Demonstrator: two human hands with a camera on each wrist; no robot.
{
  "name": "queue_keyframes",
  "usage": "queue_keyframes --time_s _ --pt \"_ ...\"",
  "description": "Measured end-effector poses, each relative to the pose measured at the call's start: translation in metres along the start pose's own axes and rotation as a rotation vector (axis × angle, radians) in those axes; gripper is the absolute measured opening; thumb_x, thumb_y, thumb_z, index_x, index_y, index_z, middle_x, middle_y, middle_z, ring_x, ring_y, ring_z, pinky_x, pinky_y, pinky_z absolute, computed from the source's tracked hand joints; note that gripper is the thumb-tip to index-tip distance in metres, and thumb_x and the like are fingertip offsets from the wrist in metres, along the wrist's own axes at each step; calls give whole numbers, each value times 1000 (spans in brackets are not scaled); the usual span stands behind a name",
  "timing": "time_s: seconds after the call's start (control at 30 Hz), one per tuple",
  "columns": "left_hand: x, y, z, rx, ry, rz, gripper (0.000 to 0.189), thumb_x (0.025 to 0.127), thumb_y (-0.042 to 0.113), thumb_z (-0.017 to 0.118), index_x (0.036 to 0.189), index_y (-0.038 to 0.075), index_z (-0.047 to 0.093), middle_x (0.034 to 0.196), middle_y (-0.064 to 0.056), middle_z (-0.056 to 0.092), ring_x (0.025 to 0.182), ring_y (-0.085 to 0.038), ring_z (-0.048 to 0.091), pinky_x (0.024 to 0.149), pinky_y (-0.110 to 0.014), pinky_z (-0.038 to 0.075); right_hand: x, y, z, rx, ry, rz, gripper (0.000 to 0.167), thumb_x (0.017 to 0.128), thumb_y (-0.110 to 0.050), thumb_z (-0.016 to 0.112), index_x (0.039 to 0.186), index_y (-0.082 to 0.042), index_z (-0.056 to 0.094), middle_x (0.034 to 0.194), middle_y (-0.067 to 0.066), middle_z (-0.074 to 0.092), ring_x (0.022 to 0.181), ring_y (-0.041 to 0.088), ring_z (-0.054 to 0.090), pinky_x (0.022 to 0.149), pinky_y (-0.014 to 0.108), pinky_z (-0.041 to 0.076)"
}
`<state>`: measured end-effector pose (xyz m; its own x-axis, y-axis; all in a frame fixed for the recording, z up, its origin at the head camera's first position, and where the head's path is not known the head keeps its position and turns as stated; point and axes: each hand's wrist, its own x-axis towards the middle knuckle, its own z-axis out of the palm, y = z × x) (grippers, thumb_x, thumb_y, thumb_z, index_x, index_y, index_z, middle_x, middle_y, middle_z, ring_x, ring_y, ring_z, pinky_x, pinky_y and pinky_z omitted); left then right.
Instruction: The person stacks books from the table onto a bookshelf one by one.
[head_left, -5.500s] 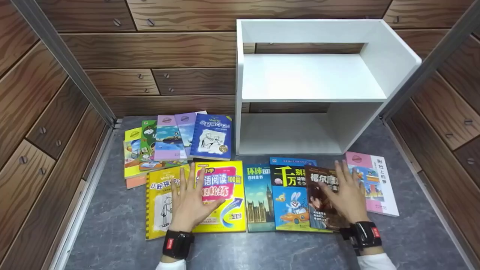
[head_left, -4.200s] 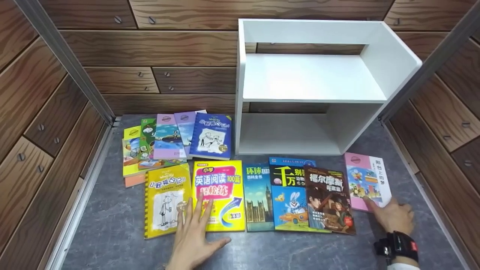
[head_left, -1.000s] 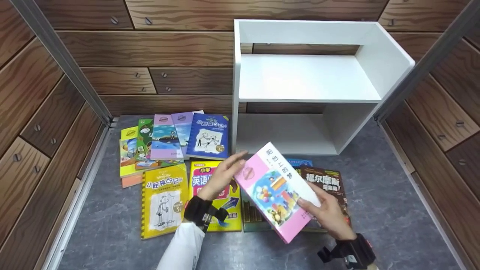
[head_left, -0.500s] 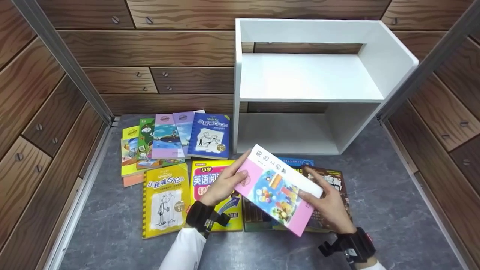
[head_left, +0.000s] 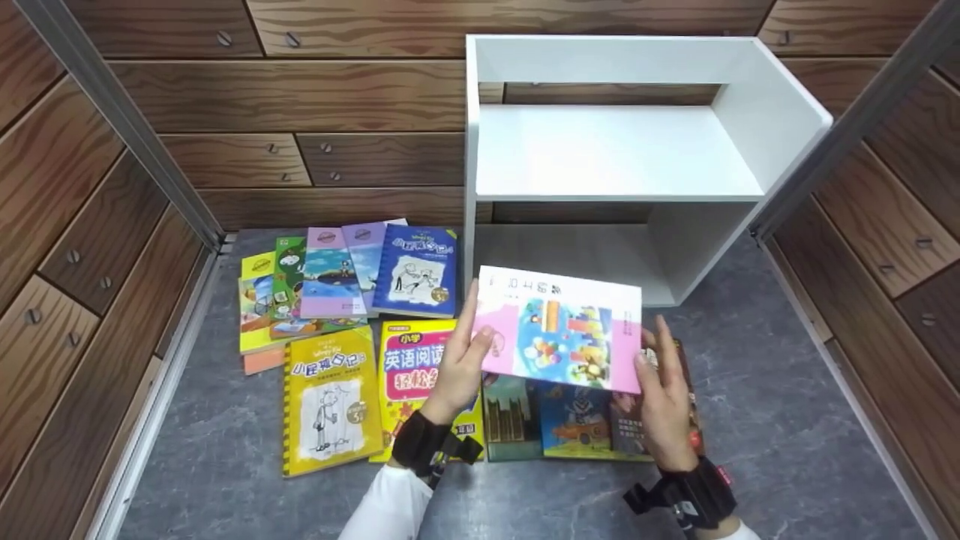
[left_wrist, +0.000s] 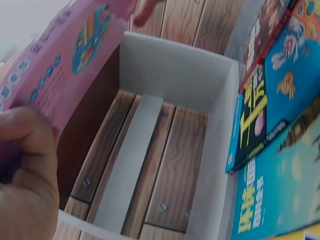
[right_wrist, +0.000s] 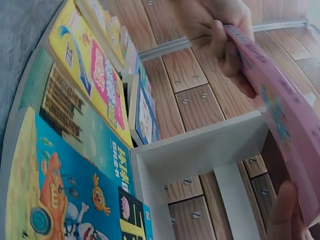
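A pink-and-white paperback book is held up in front of the white shelf's lower opening, its cover facing up. My left hand grips its left end, thumb on the cover and fingers beneath. At the right end, my right hand holds the edge with its thumb, and one finger sticks up beside the book. The left wrist view shows the curled left hand on the book's edge. In the right wrist view, the right hand's fingertips are against the pink book. Some right-hand fingers are hidden behind it.
The white two-tier shelf stands at the back right. In front lie a yellow spiral-bound book, a yellow English reader and several partly covered books. More books, including a blue one, overlap at the back left. Wood-patterned walls surround the grey surface.
The right hand took the pink book from the table's right side and brought it to the middle. The left hand then gripped its other end. Since then the book has turned nearly level and risen.
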<state>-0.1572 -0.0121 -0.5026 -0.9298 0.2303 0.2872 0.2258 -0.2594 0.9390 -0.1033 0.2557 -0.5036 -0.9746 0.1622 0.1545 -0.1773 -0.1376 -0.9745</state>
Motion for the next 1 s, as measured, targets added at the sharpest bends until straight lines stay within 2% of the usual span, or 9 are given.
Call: queue_keyframes --time_s 0.1,0.17,0.23,0.33,0.47,0.57,0.67,0.87,1.0 --pt "-1 -1 7 -3 39 2 67 110 9 39 168 15 7 155 -18 50 63 -14 63 48 -19 46 1 0 1 -132 15 -80 55 113 -17 39 166 -13 24 160 10 34 92 5 63 73 20 56" --pt "-1 -2 12 -10 60 -8 66 111 10 39 169 17 8 147 -19 58 58 -14 60 45 -18 41 2 1 0 -241 28 -129 53 113 -15 38 165 -10 28 166 12 32 122 2 54 100 17 47" --pt "0 -2 16 -18 73 -19 66 111 11 39 169 19 8 144 -19 61 58 -14 60 45 -18 40 3 0 0 -305 27 -154 55 112 -10 41 165 -11 26 166 17 31 125 2 53 102 16 46" --pt "3 -2 20 -24 89 -31 66 112 13 40 169 19 9 146 -17 60 59 -14 61 46 -18 39 4 -3 -1 -297 -26 -124 73 107 -4 51 168 -19 14 161 22 36 89 6 66 63 20 58" --pt "10 5 25 -10 93 -23 66 111 13 41 168 14 8 160 -15 46 72 -15 67 51 -17 43 8 -11 -5 -336 -79 -134 104 95 2 72 169 -26 5 160 22 37 79 4 65 55 21 56" --pt "18 13 28 0 76 2 67 111 11 41 168 10 6 170 -14 27 101 -24 70 68 -21 57 17 -19 -9 -444 -92 -243 114 85 7 81 169 -21 9 165 20 33 107 0 63 81 17 57" --pt "29 22 30 17 36 31 70 111 10 41 167 7 0 173 -14 12 130 -32 58 94 -31 58 29 -25 -13 -513 -94 -365 113 78 12 84 167 -13 19 165 20 35 122 3 58 94 15 52" --pt "55 41 31 124 -71 97 81 109 21 49 166 7 -7 148 -20 49 115 -29 65 93 -38 60 55 -45 -18 -655 -27 -485 107 71 6 89 162 -7 33 163 20 37 138 28 50 108 15 41" --pt "75 54 30 253 -147 185 95 102 28 61 165 4 -7 135 -15 56 108 -19 65 94 -36 59 74 -62 -21 -683 -6 -455 98 79 -7 87 161 -9 34 162 22 38 142 41 45 120 39 37"
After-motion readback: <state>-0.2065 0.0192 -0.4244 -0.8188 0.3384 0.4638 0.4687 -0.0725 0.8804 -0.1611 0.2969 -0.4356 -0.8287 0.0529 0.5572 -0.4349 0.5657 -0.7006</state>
